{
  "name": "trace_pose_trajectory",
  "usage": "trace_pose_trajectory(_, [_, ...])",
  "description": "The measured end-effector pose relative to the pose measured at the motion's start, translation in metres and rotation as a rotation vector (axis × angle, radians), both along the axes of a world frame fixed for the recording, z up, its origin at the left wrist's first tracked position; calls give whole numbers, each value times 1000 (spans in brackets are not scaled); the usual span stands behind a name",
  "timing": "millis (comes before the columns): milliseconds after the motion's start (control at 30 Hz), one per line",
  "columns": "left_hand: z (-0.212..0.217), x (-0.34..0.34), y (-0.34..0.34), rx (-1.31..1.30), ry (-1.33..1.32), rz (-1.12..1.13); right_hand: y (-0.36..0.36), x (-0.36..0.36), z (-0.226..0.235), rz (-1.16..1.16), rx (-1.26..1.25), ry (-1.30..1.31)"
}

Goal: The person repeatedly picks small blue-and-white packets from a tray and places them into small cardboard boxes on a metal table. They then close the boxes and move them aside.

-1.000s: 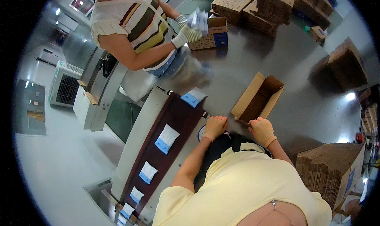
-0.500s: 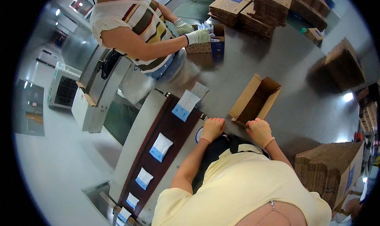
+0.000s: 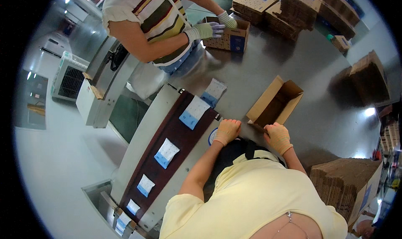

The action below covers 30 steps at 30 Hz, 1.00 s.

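Note:
An open, empty-looking cardboard box [image 3: 270,98] stands on the metal table ahead of me. My right hand [image 3: 277,137] is closed on its near edge, thumb and fingers at the near right corner. My left hand [image 3: 228,131] sits left of the box, close to the end of the conveyor, with fingers curled down at the table's near edge; what they hold, if anything, is hidden. White-and-blue packets lie near it: one packet [image 3: 214,91] rests at the belt's end, partly beside another packet [image 3: 194,112] on the dark belt.
The dark red conveyor belt [image 3: 144,161] carries several more packets. Across the table [image 3: 251,67], a gloved co-worker [image 3: 157,23] works at a printed carton [image 3: 230,42]. Flattened carton stacks stand at the far side [image 3: 253,6], right [image 3: 368,77] and near right [image 3: 341,182].
The packets have moved up along the belt, the first sliding farther onto the table. The co-worker's nearer hand has drawn back from the carton's opening. My hands have hardly moved.

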<state>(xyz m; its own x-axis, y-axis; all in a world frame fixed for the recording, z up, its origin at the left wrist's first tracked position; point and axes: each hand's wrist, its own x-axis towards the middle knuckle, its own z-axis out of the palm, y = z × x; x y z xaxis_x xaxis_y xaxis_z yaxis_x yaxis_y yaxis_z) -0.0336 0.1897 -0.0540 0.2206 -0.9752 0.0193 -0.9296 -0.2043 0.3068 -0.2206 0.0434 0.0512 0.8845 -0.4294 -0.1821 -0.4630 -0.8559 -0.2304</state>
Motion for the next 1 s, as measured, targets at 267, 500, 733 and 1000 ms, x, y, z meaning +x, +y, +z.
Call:
trace_pose_trajectory(267, [-2, 0, -1, -7, -10, 2, -4, 0, -2, 12, -10, -76])
trace_pose_trajectory(500, [-4, 0, -1, -1, -20, 4, -3, 1, 2, 8, -2, -45])
trace_pose_trajectory(733, [0, -1, -2, 43, -37, 2, -4, 4, 7, -7, 25, 9])
trace_pose_trajectory(1000, [2, 0, -3, 24, -31, 0, -7, 5, 5, 11, 28, 21])
